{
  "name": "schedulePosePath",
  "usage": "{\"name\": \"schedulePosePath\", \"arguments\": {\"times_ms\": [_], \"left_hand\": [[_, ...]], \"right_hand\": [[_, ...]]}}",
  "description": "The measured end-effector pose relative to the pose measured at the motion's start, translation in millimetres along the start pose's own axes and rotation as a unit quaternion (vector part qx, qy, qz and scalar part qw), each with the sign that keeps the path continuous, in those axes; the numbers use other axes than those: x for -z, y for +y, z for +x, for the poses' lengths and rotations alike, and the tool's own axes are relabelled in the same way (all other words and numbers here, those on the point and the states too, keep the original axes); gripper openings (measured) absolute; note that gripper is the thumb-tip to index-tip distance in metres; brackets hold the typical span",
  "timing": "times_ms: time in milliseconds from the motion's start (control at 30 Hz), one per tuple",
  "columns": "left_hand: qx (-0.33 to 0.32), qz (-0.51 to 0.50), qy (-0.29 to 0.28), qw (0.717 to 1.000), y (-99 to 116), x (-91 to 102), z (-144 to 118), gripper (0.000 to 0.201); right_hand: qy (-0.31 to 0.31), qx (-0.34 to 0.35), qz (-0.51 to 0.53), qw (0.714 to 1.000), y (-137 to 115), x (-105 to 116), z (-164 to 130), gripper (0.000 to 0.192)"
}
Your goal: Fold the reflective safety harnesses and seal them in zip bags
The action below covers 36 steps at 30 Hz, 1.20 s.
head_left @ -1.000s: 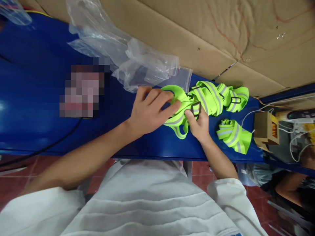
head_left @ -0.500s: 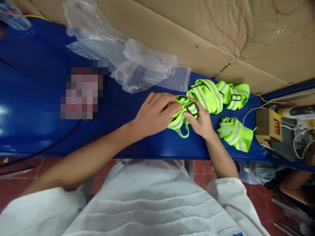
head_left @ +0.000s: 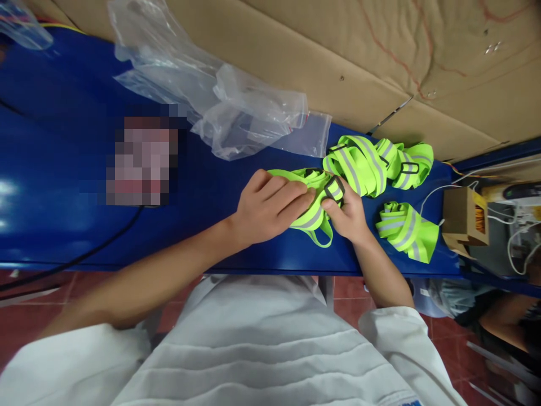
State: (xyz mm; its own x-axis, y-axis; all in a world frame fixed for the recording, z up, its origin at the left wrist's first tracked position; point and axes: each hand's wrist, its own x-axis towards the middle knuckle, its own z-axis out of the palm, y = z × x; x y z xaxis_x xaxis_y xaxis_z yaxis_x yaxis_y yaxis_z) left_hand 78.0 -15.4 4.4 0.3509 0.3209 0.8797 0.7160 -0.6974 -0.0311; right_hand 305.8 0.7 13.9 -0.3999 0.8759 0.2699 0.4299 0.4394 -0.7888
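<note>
Between my two hands is a bundled reflective strap [head_left: 313,216], neon yellow-green with a silver stripe and a black buckle [head_left: 335,189]. My left hand [head_left: 270,207] curls over the bundle's left side, its fingers wrapped round the webbing. On the other side my right hand [head_left: 349,213] grips the bundle by the buckle, thumb in front. A small loop of strap hangs below, between the hands. Just beyond my right hand lie more rolled reflective straps [head_left: 359,166], with another folded strap [head_left: 408,228] nearer the table's front edge.
Clear plastic bags [head_left: 253,115] lie along the back of the blue table [head_left: 203,197]. A pixelated object [head_left: 141,163] with a black cable sits at left. Right, a small cardboard box [head_left: 465,217] stands among white cables. Part of a seated person [head_left: 507,321] shows at lower right.
My left hand has closed further over the strap bundle and shifted slightly down. The buckle has tilted in my right hand, and more of the silver stripe shows.
</note>
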Motion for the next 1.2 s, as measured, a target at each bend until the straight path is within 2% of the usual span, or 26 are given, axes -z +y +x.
{"name": "schedulePosePath", "arguments": {"times_ms": [67,200,300,433,567,633,700,767,833,900,967,1033,1133,1200], "left_hand": [[0.013,-0.016,-0.026,0.999,2,1.3,-1,0.016],[0.048,-0.028,-0.115,0.992,6,4.9,-3,0.035],[0.012,0.004,-0.147,0.989,10,8.8,-1,0.040],[-0.057,0.049,-0.092,0.993,10,14.7,7,0.029],[-0.061,0.075,-0.024,0.995,9,15.9,11,0.017],[-0.050,0.081,-0.029,0.995,10,12.1,9,0.016],[-0.017,0.056,-0.075,0.995,12,6.1,5,0.018],[0.026,-0.013,-0.114,0.993,13,0.4,1,0.018],[0.060,-0.111,-0.110,0.986,11,-2.0,0,0.020],[0.105,-0.195,-0.073,0.972,7,0.5,3,0.028],[0.170,-0.254,-0.054,0.951,2,5.9,10,0.041],[0.235,-0.295,-0.092,0.921,-4,10.2,16,0.052],[0.302,-0.357,-0.183,0.865,-12,8.9,18,0.060],[0.338,-0.363,-0.202,0.845,-14,4.1,14,0.069]], "right_hand": [[0.007,-0.010,0.009,1.000,0,-2,2,0.066],[0.050,-0.038,0.024,0.998,8,-2,4,0.057],[0.080,-0.084,0.066,0.991,14,0,2,0.048],[0.073,-0.133,0.144,0.978,10,1,-2,0.043],[0.047,-0.192,0.177,0.964,-7,-1,-2,0.049],[0.038,-0.225,0.204,0.952,-12,-3,0,0.052],[0.042,-0.244,0.219,0.944,-11,-3,3,0.054],[0.048,-0.245,0.210,0.945,-8,-2,5,0.053],[0.050,-0.216,0.172,0.960,-4,1,5,0.050],[0.058,-0.155,0.102,0.981,-2,4,5,0.046],[0.069,-0.084,0.026,0.994,-1,6,4,0.046],[0.061,-0.036,-0.022,0.997,0,7,4,0.048],[0.026,-0.025,-0.047,0.998,2,6,4,0.050],[0.016,-0.032,-0.055,0.998,1,7,4,0.052]]}}
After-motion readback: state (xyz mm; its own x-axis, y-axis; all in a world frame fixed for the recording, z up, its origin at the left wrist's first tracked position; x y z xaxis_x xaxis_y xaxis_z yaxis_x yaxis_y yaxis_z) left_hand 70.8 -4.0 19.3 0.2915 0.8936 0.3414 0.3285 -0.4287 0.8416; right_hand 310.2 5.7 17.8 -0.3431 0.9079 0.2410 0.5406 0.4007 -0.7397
